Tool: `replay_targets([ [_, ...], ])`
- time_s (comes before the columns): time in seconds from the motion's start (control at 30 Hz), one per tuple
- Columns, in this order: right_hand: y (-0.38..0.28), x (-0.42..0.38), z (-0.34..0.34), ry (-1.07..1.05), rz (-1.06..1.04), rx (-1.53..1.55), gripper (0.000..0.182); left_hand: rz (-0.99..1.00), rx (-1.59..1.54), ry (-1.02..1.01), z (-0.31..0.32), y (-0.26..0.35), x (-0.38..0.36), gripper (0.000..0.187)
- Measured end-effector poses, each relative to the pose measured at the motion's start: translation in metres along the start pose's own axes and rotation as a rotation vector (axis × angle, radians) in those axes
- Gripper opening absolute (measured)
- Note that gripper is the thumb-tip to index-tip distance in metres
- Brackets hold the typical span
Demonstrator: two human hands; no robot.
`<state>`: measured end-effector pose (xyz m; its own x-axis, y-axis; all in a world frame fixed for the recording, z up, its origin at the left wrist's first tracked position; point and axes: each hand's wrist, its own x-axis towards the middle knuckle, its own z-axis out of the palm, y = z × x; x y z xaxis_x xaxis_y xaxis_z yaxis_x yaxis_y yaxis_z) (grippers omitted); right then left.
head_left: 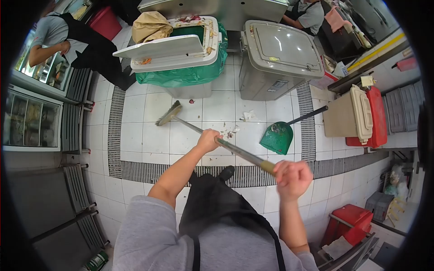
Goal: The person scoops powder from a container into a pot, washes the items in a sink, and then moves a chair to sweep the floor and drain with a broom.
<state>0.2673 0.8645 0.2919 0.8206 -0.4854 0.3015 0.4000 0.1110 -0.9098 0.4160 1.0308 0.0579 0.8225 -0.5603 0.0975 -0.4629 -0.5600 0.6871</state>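
A broom (242, 152) slants across the view, with its bristle head (168, 113) on the white tiles at the upper left. Partway along the handle, my left hand (209, 140) is wrapped round it. My right hand (293, 177), slightly blurred, closes on the handle's top end. Scraps of food litter (230, 134) and a crumpled white piece (247, 116) lie on the floor beyond my left hand. A green dustpan (277, 137) with a dark handle rests on the tiles to the right, apart from the broom.
A bin with a green bag (190, 74) stands ahead, its lid tilted up. Beside it is a closed grey bin (280, 58). Drain grates (144, 172) border the tiles. One person (77, 43) stands at the left, another (307, 17) at the upper right. Beige and red containers (348, 113) stand at right.
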Motion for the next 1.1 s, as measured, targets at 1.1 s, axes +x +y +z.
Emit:
replay_targets([
  [1.1, -0.101, -0.135, 0.069, 0.611, -0.302, -0.683, 0.015, 0.675, -0.146, -0.848, 0.069, 0.123, -0.024, 0.019],
])
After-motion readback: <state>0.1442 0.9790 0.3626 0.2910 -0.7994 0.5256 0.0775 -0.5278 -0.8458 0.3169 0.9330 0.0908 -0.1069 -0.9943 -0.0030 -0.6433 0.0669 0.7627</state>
